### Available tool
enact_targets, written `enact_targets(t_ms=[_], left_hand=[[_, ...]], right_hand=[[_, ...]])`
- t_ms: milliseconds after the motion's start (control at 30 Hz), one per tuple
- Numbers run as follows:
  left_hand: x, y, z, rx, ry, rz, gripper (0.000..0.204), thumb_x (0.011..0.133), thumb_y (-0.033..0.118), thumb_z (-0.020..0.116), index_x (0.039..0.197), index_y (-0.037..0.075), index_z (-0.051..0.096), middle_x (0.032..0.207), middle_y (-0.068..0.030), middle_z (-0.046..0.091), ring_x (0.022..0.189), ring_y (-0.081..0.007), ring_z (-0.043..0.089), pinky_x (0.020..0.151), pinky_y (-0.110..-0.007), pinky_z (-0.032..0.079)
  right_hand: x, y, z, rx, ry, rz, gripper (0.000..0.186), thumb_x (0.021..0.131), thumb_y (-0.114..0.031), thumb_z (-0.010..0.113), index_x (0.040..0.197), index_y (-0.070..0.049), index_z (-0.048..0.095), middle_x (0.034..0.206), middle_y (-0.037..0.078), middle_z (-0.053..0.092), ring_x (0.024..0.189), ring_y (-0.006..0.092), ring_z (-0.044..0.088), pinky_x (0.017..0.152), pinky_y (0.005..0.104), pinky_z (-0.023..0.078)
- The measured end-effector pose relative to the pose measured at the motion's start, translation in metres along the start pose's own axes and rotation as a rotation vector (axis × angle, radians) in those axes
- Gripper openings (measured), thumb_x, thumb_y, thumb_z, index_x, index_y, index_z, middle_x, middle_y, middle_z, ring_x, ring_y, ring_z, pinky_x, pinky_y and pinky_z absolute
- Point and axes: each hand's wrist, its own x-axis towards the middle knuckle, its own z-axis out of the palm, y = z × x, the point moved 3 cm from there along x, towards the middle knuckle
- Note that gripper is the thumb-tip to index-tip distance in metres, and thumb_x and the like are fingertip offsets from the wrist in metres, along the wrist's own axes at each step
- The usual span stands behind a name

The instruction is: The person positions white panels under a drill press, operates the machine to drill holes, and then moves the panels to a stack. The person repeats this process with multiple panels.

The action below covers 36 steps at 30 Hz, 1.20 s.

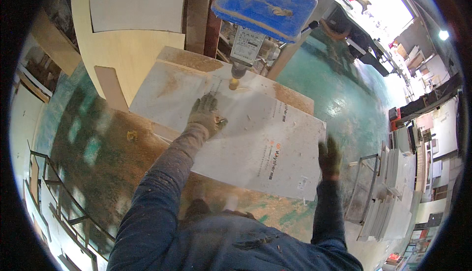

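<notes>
A large white panel [236, 143] with printed marks and scattered chips rests on the dusty worktable [191, 60] of a drill press. My gloved left hand [207, 116] lies on the panel left of its middle, fingers stretched out and thumb apart. At the panel's right edge is my gloved right hand [330, 159], slightly blurred, its fingers extended away from me; whether it touches the edge I cannot tell. Above the far part of the panel hangs the drill press head [247, 45], its chuck [239, 70] pointing down. The drill bit's tip is hard to make out.
A blue cover [265, 5] tops the machine. Wooden boards [132, 57] lean at the far left. Metal racks stand at the lower left [73, 207] and at the right [364, 187], near stacked panels [388, 207]. Dust covers the green floor [314, 74] in places.
</notes>
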Motion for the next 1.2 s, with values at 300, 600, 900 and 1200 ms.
enact_targets(t_ms=[300,600,900,1200], left_hand=[[0.000,0.006,-0.003,0.044,-0.045,-0.010,0.090,0.089,0.057,0.062,0.153,-0.001,0.036,0.161,-0.0217,0.032,0.152,-0.0361,0.026,0.125,-0.048,0.018],[0.001,-0.029,0.001,0.056,0.074,0.013,0.077,0.089,0.048,0.067,0.147,0.002,0.047,0.157,-0.0194,0.040,0.149,-0.0373,0.032,0.124,-0.050,0.021],[-0.013,0.011,0.015,0.016,-0.046,-0.003,0.074,0.095,0.047,0.060,0.151,0.003,0.042,0.160,-0.0188,0.036,0.151,-0.0346,0.028,0.125,-0.049,0.017],[-0.028,-0.043,0.016,0.136,-0.030,-0.012,0.085,0.097,0.060,0.052,0.161,0.009,0.027,0.166,-0.0181,0.024,0.154,-0.0346,0.020,0.127,-0.048,0.012]], right_hand=[[-0.235,0.131,0.090,1.265,-0.410,0.853,0.043,0.096,-0.049,0.065,0.094,-0.005,0.065,0.074,0.009,0.064,0.066,0.0248,0.062,0.054,0.0420,0.048],[-0.221,0.071,0.077,1.574,-0.381,0.986,0.041,0.094,-0.048,0.070,0.085,-0.009,0.059,0.065,0.005,0.056,0.050,0.0190,0.053,0.042,0.0351,0.039],[-0.201,-0.098,0.119,1.345,-0.595,1.013,0.036,0.099,-0.041,0.065,0.106,-0.007,0.060,0.077,0.005,0.058,0.060,0.0201,0.058,0.052,0.0360,0.048],[-0.187,-0.251,0.184,1.551,-0.892,0.863,0.031,0.099,-0.028,0.069,0.115,-0.002,0.065,0.099,0.009,0.069,0.083,0.0215,0.068,0.068,0.0363,0.061]])
